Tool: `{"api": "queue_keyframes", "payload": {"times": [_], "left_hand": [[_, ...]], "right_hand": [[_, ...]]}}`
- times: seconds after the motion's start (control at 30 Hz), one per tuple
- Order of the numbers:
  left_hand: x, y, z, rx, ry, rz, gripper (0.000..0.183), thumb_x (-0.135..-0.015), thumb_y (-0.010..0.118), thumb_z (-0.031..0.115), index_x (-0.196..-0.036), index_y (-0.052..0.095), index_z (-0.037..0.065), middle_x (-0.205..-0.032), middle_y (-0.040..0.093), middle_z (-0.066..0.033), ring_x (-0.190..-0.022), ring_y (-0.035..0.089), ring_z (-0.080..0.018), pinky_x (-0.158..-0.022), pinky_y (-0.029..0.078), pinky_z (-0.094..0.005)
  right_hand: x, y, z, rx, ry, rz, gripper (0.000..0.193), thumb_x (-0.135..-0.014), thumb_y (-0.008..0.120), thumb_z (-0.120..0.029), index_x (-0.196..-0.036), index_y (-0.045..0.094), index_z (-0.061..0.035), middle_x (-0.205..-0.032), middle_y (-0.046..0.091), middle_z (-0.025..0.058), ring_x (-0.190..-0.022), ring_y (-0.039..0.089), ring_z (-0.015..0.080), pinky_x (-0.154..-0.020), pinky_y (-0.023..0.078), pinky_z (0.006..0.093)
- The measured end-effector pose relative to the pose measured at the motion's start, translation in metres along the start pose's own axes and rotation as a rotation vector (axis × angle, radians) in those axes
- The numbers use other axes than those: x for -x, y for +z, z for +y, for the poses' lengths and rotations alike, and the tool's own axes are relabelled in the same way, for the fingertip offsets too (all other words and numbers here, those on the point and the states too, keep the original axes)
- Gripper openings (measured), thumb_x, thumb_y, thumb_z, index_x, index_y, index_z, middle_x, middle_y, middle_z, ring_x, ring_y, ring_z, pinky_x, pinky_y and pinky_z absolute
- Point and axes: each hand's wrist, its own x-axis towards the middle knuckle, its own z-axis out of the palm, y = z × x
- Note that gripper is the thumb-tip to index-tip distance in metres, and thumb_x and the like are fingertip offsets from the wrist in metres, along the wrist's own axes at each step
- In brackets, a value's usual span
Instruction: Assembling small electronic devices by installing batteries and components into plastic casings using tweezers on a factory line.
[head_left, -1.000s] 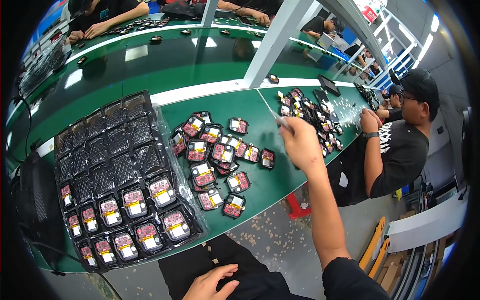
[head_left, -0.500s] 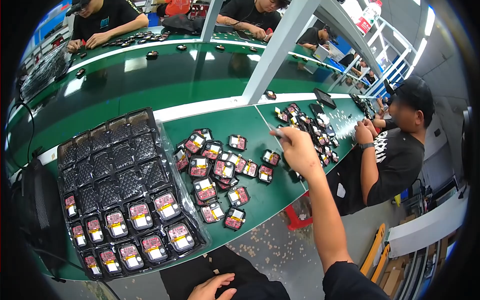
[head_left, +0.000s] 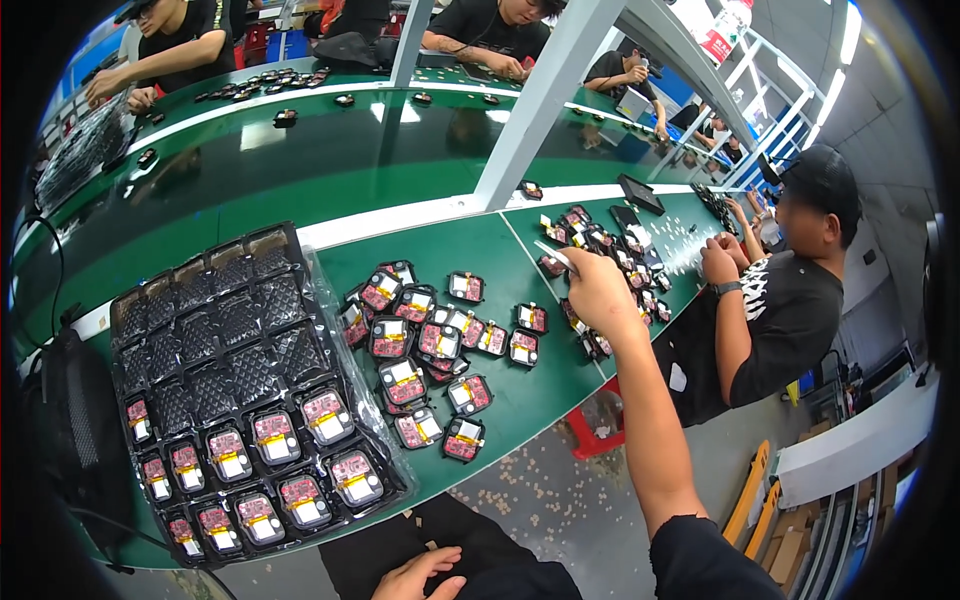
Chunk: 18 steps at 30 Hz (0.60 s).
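My right hand (head_left: pixel 598 288) is raised over the green bench, its fingers closed around a slim, pale, stick-like tool (head_left: pixel 553 253) whose tip points up and left. Under and beyond that hand lies a cluster of small electronic modules (head_left: pixel 575 218). To its left is a loose pile of similar modules (head_left: pixel 438 341), dark rounded-square casings with pink boards, white patches and yellow strips. A black plastic tray (head_left: pixel 270 345) at the left holds several such modules in its nearer pockets; its farther pockets are bare. My left hand (head_left: pixel 420 577) lies on my lap, fingers stretched out, holding nothing.
A grey metal post (head_left: pixel 545 105) rises from the white rail behind the bench. Beyond it runs a glossy green conveyor (head_left: pixel 270 165) carrying scattered modules. A co-worker (head_left: pixel 800 270) sits close on the right. A red stool (head_left: pixel 597 418) stands below the bench edge; a black bag (head_left: pixel 75 400) sits far left.
My right hand has shifted slightly, and more of the pale tool shows. The whole view has moved a little. A person across the conveyor has lifted an arm; my left hand stays on my lap.
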Motion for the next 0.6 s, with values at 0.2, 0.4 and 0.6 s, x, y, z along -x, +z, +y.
{"api": "queue_keyframes", "payload": {"times": [0.2,0.4,0.6], "left_hand": [[0.0,0.0,-0.001,-0.002,-0.002,0.018,0.04,-0.095,0.069,0.008,-0.133,0.061,0.002,-0.12,0.071,-0.0174,-0.107,0.071,-0.0271,-0.094,0.055,-0.0368],[-0.003,0.004,-0.002,-0.008,0.001,-0.007,0.04,-0.095,0.069,0.009,-0.133,0.061,0.001,-0.12,0.072,-0.0176,-0.107,0.071,-0.0273,-0.094,0.055,-0.0368],[0.001,0.005,-0.004,0.005,0.017,-0.022,0.042,-0.094,0.071,0.011,-0.134,0.061,0.001,-0.121,0.071,-0.0182,-0.109,0.07,-0.0279,-0.095,0.055,-0.0374]], "right_hand": [[-0.015,-0.001,-0.003,-0.274,-0.037,0.042,0.035,-0.086,0.047,0.009,-0.109,0.072,-0.0001,-0.096,0.076,0.0161,-0.091,0.073,0.0321,-0.083,0.055,0.0392],[-0.059,0.018,0.028,0.243,0.081,-0.046,0.033,-0.086,0.058,-0.004,-0.116,0.072,-0.0053,-0.11,0.073,0.0221,-0.106,0.07,0.0407,-0.096,0.055,0.0487],[-0.063,0.008,-0.011,0.124,0.086,-0.205,0.031,-0.086,0.07,-0.014,-0.116,0.075,-0.0072,-0.112,0.074,0.0201,-0.107,0.07,0.039,-0.096,0.055,0.0476]]}}
